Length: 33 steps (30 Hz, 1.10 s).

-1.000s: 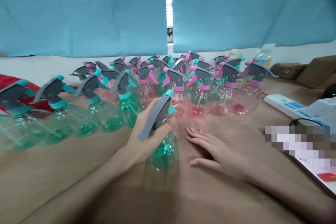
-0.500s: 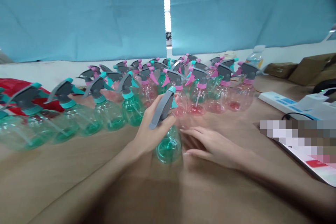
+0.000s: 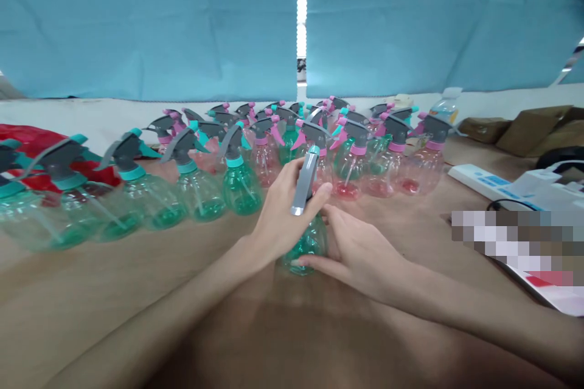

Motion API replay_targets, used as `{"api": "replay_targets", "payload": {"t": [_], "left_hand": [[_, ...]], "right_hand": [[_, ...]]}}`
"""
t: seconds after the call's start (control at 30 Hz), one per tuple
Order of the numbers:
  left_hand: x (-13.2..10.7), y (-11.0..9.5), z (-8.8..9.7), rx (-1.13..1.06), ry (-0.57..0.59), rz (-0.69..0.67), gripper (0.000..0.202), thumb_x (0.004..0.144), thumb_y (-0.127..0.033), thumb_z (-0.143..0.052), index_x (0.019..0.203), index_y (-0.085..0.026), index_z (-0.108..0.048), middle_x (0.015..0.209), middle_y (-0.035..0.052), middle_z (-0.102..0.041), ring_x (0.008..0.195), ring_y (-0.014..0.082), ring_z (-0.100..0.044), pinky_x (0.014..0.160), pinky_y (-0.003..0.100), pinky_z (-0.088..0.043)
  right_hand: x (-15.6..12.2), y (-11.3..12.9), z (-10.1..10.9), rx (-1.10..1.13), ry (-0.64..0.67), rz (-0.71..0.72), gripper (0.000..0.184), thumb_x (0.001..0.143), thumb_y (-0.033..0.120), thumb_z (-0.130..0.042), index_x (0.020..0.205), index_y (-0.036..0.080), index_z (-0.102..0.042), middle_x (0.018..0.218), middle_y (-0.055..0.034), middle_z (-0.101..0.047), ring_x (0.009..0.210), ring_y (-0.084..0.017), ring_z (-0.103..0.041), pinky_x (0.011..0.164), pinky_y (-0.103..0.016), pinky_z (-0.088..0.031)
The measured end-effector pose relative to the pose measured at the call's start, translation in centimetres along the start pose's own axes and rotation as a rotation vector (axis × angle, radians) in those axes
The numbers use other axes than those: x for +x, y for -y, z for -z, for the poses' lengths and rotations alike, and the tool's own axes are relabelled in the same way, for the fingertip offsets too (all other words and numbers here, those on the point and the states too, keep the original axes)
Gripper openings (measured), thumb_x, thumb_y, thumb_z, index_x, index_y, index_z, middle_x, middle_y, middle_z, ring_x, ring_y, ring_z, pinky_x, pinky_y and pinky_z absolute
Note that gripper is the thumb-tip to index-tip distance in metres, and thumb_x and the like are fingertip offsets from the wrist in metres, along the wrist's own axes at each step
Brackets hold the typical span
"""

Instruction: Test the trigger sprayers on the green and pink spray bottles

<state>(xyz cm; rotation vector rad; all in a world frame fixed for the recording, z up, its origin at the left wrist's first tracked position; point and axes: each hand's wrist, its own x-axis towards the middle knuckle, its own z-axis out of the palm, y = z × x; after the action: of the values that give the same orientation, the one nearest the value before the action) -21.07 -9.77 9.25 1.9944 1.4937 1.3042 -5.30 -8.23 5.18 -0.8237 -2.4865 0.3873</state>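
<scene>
In front of me a green spray bottle (image 3: 314, 238) with a grey trigger head stands upright on the table. My left hand (image 3: 285, 209) is wrapped round its neck and head, the thumb on the near side; the far fingers are mostly hidden. My right hand (image 3: 360, 243) holds the bottle's round body from the right, thumb across the front and fingers behind. Just beyond, a green spray bottle (image 3: 241, 188) and a pink spray bottle (image 3: 349, 185) stand closest to my hands.
Several green bottles run in a row to the left, with a red bag (image 3: 39, 149) behind them. Pink and green bottles crowd the back. At right are a white power strip (image 3: 483, 179), cardboard boxes (image 3: 538, 127) and a partly blurred flat item (image 3: 554, 292). A blue curtain (image 3: 150, 24) hangs behind.
My right hand has closed in from beside the bottle onto its body. The view has shifted slightly, and the bottle with my left hand appears a little farther right.
</scene>
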Motion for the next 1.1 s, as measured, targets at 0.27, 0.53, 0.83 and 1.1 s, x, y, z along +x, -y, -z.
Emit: {"api": "replay_targets", "payload": {"t": [0.27,0.53,0.83,1.1], "left_hand": [[-1.1,0.1,2.9,-0.003,0.118,0.045,0.065,0.084,-0.048,-0.063,0.136,-0.018,-0.037,0.133,0.0146,-0.053,0.112,0.0293,-0.058,0.089,0.042,-0.05],[-6.1,5.9,3.6,0.3,-0.222,0.159,0.013,0.093,-0.031,-0.047,0.1,-0.021,-0.049,0.088,0.0009,-0.057,0.083,0.0183,-0.06,0.078,0.035,-0.05],[-7.4,8.0,3.0,0.422,-0.085,0.096,0.008,0.091,-0.023,-0.047,0.095,-0.019,-0.052,0.099,0.0049,-0.054,0.089,0.0214,-0.058,0.08,0.037,-0.05],[-7.4,8.5,2.9,0.515,0.078,0.048,0.012,0.089,-0.013,-0.047,0.097,-0.018,-0.055,0.105,0.0075,-0.06,0.101,0.0259,-0.057,0.089,0.044,-0.047]], "right_hand": [[1.1,0.0,-0.4,-0.098,0.016,-0.004,0.067,0.083,0.06,-0.062,0.128,0.013,-0.045,0.108,-0.017,-0.068,0.09,-0.036,-0.068,0.069,-0.045,-0.054],[4.5,-0.8,0.7,-0.251,0.101,-0.011,0.066,0.083,0.06,-0.063,0.128,0.014,-0.045,0.113,-0.0154,-0.066,0.103,-0.032,-0.064,0.075,-0.04,-0.053],[8.4,0.1,0.3,-0.453,0.153,-0.113,0.063,0.083,0.06,-0.064,0.118,0.009,-0.052,0.098,-0.0179,-0.07,0.086,-0.035,-0.069,0.059,-0.036,-0.049],[11.1,1.0,0.2,-0.539,0.206,-0.172,0.058,0.084,0.059,-0.063,0.113,0.009,-0.056,0.084,-0.0175,-0.073,0.081,-0.034,-0.071,0.061,-0.034,-0.047]]}}
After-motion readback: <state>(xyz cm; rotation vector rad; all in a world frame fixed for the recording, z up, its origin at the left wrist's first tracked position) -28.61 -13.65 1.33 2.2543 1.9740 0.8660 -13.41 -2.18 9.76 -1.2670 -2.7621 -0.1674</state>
